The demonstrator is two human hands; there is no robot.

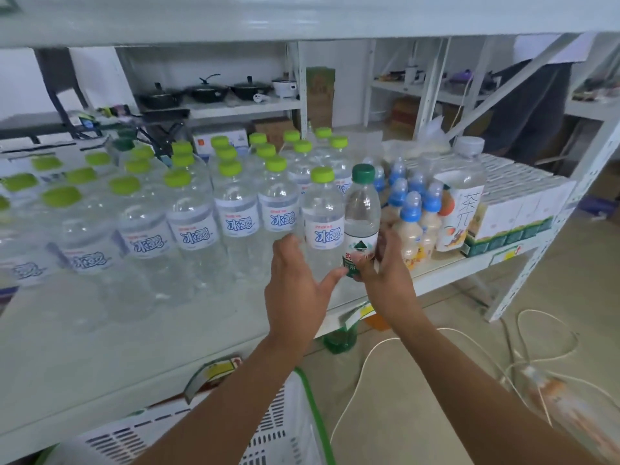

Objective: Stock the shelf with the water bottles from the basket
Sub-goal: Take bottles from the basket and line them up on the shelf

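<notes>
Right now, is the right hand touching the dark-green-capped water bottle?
Touching. Head view: the right hand wraps the dark-green-capped water bottle low down, its thumb lying across the green label and its fingers behind the bottle.

Dark-green-capped bottle [362,209]: clear, upright, base hidden, at shelf [100,347] front. Lime-capped bottles [235,209] in upright rows at its 9 o'clock. White basket [275,427] at 6 o'clock.

Behind, a white metal rack [235,107] against a pale wall [335,62] carries black lidded pots [204,90] and a white cooker [285,86] near its right edge, a tall carton [320,95] stands just beside it, and white cables [513,365] loop over the beige floor [419,414] under soft, even light.
</notes>
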